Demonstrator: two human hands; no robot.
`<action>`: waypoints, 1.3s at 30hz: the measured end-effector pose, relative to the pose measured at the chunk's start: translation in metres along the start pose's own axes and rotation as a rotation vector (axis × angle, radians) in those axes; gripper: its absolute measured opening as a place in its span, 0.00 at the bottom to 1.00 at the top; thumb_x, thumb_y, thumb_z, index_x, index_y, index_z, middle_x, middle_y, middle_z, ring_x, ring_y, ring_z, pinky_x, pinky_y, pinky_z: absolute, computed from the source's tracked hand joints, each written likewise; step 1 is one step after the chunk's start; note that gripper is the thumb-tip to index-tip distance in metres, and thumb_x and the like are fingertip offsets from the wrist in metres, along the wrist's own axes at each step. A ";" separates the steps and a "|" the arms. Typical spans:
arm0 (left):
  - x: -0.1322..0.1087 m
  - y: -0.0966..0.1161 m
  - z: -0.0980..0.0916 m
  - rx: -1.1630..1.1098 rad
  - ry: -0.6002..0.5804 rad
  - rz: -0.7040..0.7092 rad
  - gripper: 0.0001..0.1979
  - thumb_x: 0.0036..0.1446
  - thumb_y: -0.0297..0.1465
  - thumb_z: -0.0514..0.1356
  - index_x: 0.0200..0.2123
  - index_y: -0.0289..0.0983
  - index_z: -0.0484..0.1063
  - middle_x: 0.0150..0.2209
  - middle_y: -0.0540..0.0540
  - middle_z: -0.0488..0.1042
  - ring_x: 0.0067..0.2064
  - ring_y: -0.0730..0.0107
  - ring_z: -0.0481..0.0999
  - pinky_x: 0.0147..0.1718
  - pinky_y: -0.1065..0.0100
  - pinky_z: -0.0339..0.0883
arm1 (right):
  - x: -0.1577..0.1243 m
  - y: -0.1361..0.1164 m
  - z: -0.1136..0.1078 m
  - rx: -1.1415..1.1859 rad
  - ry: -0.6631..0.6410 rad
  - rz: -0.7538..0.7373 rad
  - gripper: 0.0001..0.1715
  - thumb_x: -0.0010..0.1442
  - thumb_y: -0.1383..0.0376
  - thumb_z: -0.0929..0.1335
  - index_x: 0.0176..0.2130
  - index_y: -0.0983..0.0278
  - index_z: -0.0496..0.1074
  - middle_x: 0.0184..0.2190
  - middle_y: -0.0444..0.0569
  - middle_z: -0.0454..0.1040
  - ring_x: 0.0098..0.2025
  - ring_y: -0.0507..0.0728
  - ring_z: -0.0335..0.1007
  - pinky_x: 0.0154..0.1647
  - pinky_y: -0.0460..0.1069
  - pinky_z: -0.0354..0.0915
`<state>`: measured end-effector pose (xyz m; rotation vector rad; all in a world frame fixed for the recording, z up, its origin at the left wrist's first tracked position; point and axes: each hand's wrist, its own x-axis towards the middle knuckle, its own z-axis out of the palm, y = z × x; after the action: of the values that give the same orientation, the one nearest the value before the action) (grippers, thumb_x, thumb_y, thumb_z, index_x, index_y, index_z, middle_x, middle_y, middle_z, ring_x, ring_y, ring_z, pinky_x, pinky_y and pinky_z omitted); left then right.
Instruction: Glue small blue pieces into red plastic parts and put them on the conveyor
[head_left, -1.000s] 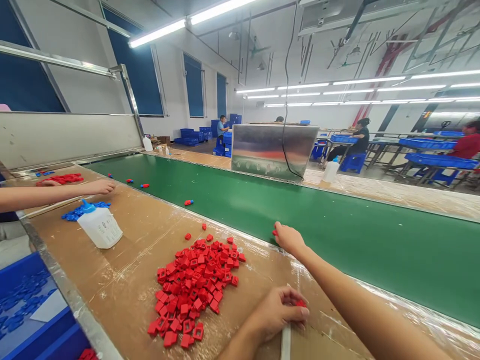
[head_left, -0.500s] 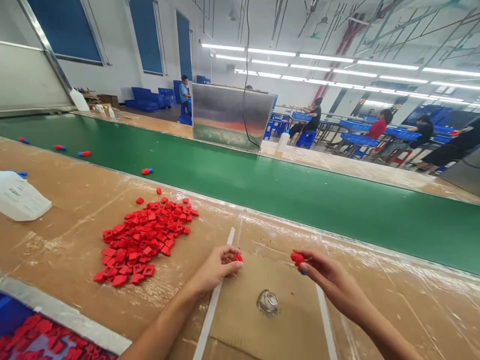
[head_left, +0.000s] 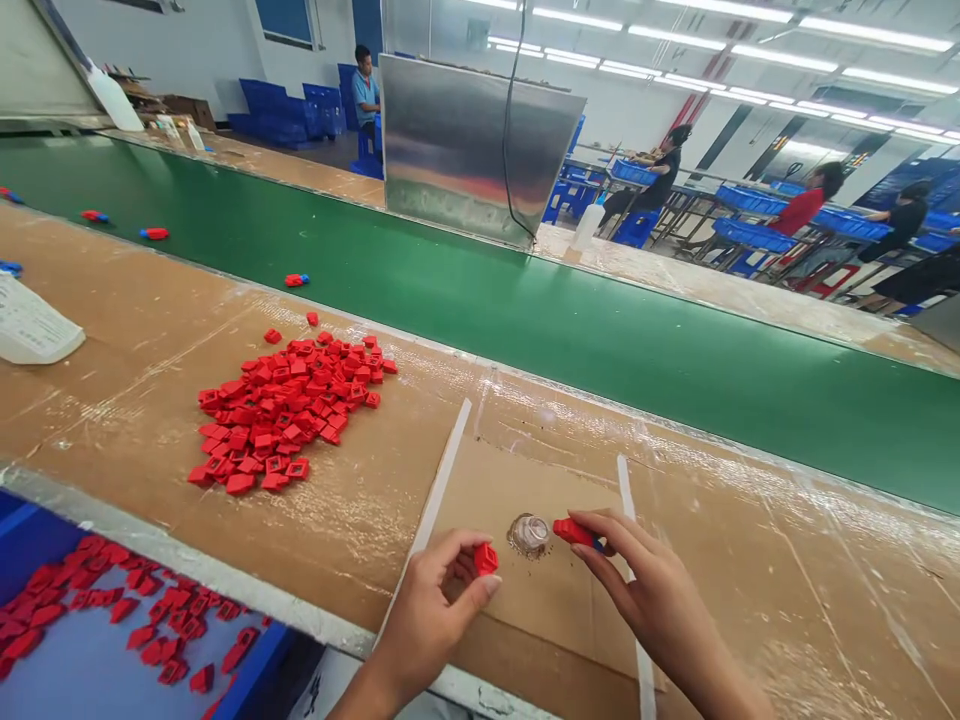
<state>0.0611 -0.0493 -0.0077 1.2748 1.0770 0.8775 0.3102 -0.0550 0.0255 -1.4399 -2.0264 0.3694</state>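
Between the thumb and fingers of my left hand (head_left: 442, 600) is a small red plastic block (head_left: 486, 558) with a square opening in it. My right hand (head_left: 637, 570) pinches a red and blue plastic piece (head_left: 574, 531); its red end points left and the blue end is partly hidden by my fingers. That red end is close to a small clear round container (head_left: 531, 534) on a cardboard sheet (head_left: 540, 610). Whether they touch I cannot tell. To the left, a heap of red blocks (head_left: 289, 405) lies on the brown worktop.
A green conveyor belt (head_left: 450, 275) runs behind the worktop, carrying several red and blue pieces (head_left: 297, 281). A blue bin (head_left: 262, 665) with red parts stands below the left front edge. White bottle (head_left: 37, 320) at left; metal box (head_left: 472, 150) beyond the belt; people farther back.
My view has tilted down. My right hand has brought the red and blue piece left, beside the clear container. My left hand has come nearer to me, still with its red block.
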 end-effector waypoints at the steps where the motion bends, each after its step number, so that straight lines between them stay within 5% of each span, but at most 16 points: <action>1: 0.001 0.000 -0.001 -0.027 0.012 -0.003 0.13 0.58 0.35 0.64 0.46 0.39 0.75 0.37 0.46 0.77 0.39 0.64 0.76 0.40 0.68 0.69 | 0.000 0.000 0.001 -0.021 -0.001 -0.014 0.14 0.73 0.57 0.62 0.51 0.60 0.70 0.43 0.52 0.76 0.41 0.59 0.75 0.40 0.50 0.71; 12: -0.002 0.000 -0.001 -0.077 0.017 -0.002 0.13 0.58 0.35 0.65 0.46 0.39 0.75 0.37 0.48 0.77 0.37 0.68 0.74 0.39 0.70 0.69 | -0.002 -0.003 0.008 -0.123 -0.035 -0.068 0.12 0.75 0.60 0.60 0.52 0.60 0.69 0.44 0.50 0.74 0.42 0.58 0.74 0.39 0.50 0.69; 24: -0.003 -0.004 -0.006 -0.387 -0.045 -0.084 0.17 0.49 0.34 0.72 0.43 0.37 0.78 0.38 0.45 0.81 0.39 0.67 0.77 0.40 0.69 0.70 | 0.003 -0.016 0.004 -0.120 0.059 -0.048 0.12 0.73 0.60 0.62 0.52 0.59 0.69 0.44 0.51 0.75 0.43 0.60 0.74 0.41 0.52 0.70; 29: -0.005 -0.003 -0.007 -0.451 -0.077 -0.092 0.17 0.48 0.34 0.73 0.41 0.36 0.79 0.35 0.45 0.80 0.37 0.67 0.77 0.39 0.68 0.71 | -0.005 -0.045 0.007 0.117 0.116 0.074 0.11 0.70 0.60 0.65 0.50 0.57 0.71 0.44 0.51 0.75 0.43 0.60 0.74 0.42 0.51 0.72; 39: -0.005 0.001 -0.009 -0.417 -0.137 -0.088 0.16 0.50 0.34 0.72 0.42 0.37 0.80 0.36 0.47 0.79 0.37 0.68 0.76 0.39 0.71 0.68 | -0.028 -0.073 0.061 0.639 0.164 0.349 0.15 0.68 0.59 0.68 0.52 0.60 0.72 0.46 0.55 0.75 0.46 0.62 0.76 0.47 0.53 0.75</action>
<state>0.0510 -0.0512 -0.0056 0.9182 0.7843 0.8794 0.2231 -0.0998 0.0095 -1.3398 -1.3393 0.9175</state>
